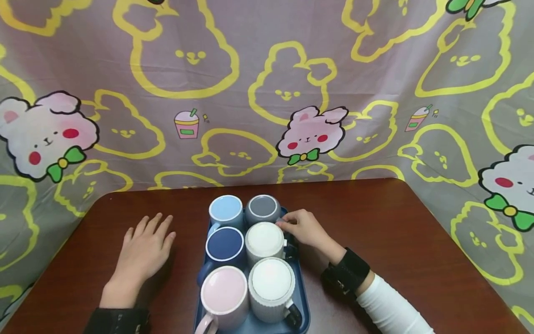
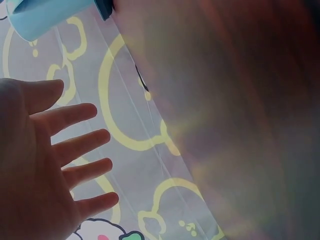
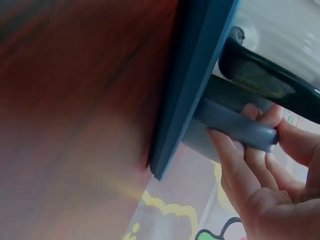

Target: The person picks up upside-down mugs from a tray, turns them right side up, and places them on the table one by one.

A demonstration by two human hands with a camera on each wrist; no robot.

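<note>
A dark blue tray [image 1: 304, 297] on the brown table [image 1: 396, 232] carries several mugs turned upside down. The grey mug [image 1: 263, 208] stands at the tray's far right corner. My right hand [image 1: 293, 225] pinches its grey handle [image 3: 235, 125] between thumb and fingers just past the tray edge [image 3: 190, 85]. A light blue mug [image 1: 225, 209] stands beside the grey one. My left hand [image 1: 146, 241] lies flat on the table left of the tray, fingers spread and holding nothing. In the left wrist view the spread fingers [image 2: 75, 145] show below the light blue mug [image 2: 45, 15].
Closer to me on the tray are a navy mug [image 1: 225, 245], a white mug [image 1: 264, 240], a pink mug [image 1: 224, 293] and a ribbed white mug [image 1: 272, 283] with a black handle [image 3: 265, 80]. A cartoon-print cloth [image 1: 267, 93] hangs behind the table.
</note>
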